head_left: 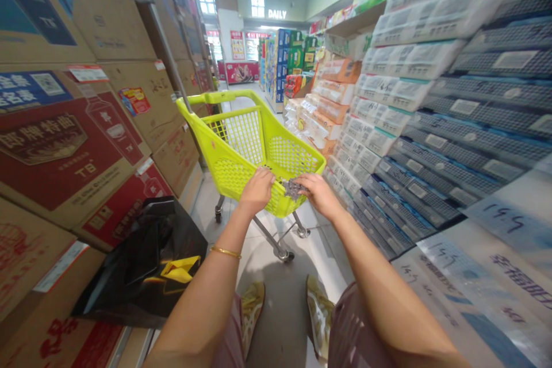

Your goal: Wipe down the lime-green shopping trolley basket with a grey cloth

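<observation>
A lime-green plastic shopping cart (230, 169) stands in front of me in the aisle, its near end toward my feet. My left hand (257, 188) is closed over the near rim of the basket. In my right hand (319, 192), the fingers pinch a crumpled grey cloth (294, 188), which lies against the same rim near the right corner. The cart's floor is partly hidden behind my hands; the rest of the basket shows no goods.
Stacked cardboard boxes (56, 149) rise on the left, with a black bag (150, 264) with a yellow patch beside them. Wrapped paper packs (397, 92) and dark blue packs (466, 126) line the right. The tiled aisle floor (235, 102) runs ahead past the cart.
</observation>
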`<control>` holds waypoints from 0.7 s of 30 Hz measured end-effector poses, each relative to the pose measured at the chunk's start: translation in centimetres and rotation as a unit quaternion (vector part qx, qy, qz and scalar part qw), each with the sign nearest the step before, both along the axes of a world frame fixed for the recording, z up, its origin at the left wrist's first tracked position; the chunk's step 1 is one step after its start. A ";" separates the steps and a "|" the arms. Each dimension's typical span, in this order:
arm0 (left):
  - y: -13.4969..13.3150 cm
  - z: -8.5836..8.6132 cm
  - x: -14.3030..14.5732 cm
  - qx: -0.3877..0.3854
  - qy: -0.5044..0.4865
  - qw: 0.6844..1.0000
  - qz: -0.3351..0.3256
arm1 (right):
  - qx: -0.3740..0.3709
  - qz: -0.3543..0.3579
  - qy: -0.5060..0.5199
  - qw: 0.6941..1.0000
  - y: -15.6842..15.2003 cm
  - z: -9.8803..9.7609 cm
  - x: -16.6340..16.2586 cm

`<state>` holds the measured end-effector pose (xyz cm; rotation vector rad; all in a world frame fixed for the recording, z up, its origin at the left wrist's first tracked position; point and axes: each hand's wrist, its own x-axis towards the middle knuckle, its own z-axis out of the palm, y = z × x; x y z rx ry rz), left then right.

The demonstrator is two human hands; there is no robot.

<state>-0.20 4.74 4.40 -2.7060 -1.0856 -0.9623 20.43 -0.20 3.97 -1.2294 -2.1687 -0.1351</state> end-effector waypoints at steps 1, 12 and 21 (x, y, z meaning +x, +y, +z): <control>0.0 0.0 -0.2 -0.002 0.001 1.000 0.000 | 0.001 -0.006 -0.003 1.000 -0.2 0.1 -0.2; -0.2 0.1 -2.8 -0.049 -0.028 0.998 -0.017 | -0.016 -0.047 -0.052 0.997 -1.7 0.9 -3.5; -1.5 0.0 -3.5 -0.046 -0.024 0.999 0.010 | -0.009 -0.049 -0.072 0.996 -1.5 1.1 -5.7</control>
